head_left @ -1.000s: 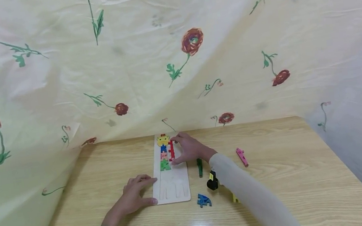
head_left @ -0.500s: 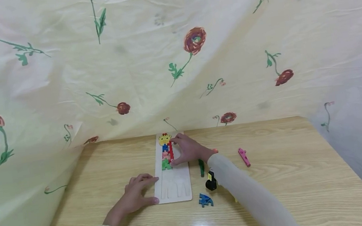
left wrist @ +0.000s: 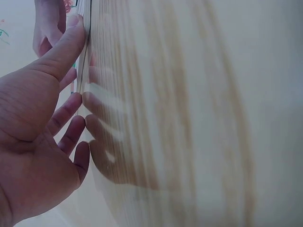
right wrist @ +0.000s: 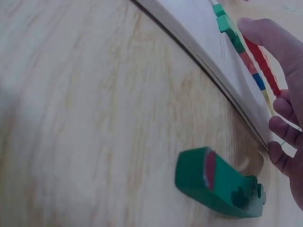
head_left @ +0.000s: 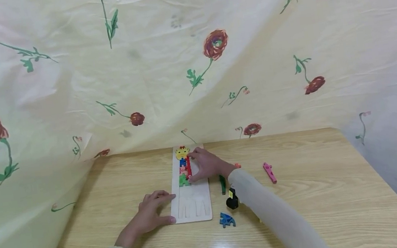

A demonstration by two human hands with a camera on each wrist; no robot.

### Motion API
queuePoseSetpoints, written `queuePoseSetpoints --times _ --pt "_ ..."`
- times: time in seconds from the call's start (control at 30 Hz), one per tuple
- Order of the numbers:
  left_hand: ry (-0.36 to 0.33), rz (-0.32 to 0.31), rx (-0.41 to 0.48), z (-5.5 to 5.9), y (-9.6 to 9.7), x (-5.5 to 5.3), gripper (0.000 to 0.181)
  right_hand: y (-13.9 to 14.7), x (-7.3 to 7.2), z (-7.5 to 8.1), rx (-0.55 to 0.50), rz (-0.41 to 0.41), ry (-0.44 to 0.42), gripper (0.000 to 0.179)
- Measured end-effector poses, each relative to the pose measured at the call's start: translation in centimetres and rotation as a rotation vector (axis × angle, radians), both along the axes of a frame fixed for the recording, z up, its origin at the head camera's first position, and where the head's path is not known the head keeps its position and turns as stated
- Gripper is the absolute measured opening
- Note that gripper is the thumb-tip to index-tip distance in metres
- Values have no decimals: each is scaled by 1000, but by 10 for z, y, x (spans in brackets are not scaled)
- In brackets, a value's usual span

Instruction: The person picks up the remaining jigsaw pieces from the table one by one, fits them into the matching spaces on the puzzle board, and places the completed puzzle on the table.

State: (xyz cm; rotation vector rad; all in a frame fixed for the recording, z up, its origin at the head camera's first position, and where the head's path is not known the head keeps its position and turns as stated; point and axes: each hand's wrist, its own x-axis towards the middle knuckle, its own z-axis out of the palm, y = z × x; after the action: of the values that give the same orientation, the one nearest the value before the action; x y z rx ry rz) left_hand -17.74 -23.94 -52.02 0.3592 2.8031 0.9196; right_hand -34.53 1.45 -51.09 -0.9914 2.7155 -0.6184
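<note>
head view: the red piece point(head_left: 189, 168) is pinched by its ends between thumb and fingers of the right hand point(head_left: 210, 165), at the white board point(head_left: 192, 197), just beside the interlocked column point(head_left: 183, 171) under the yellow head point(head_left: 182, 154); whether it is fully seated cannot be told. the board's left edge is touched by the left hand point(head_left: 151, 214), nothing being grasped. to the board's right, a dark green piece point(head_left: 223, 184), a blue piece point(head_left: 227, 220) and a pink piece point(head_left: 269, 173) are scattered on the table point(head_left: 319, 200).

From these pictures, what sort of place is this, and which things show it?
Probably a curtained-off indoor table area, perhaps for play: a wood-grain table, creased flower-printed sheeting behind and beside it, and a white puzzle board on top.
</note>
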Motion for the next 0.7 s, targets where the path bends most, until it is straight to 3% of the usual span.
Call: queuePoseSetpoints --times 0.7 --pt "1 -6 -8 3 2 1 69 -2 -2 0 54 -7 -5 103"
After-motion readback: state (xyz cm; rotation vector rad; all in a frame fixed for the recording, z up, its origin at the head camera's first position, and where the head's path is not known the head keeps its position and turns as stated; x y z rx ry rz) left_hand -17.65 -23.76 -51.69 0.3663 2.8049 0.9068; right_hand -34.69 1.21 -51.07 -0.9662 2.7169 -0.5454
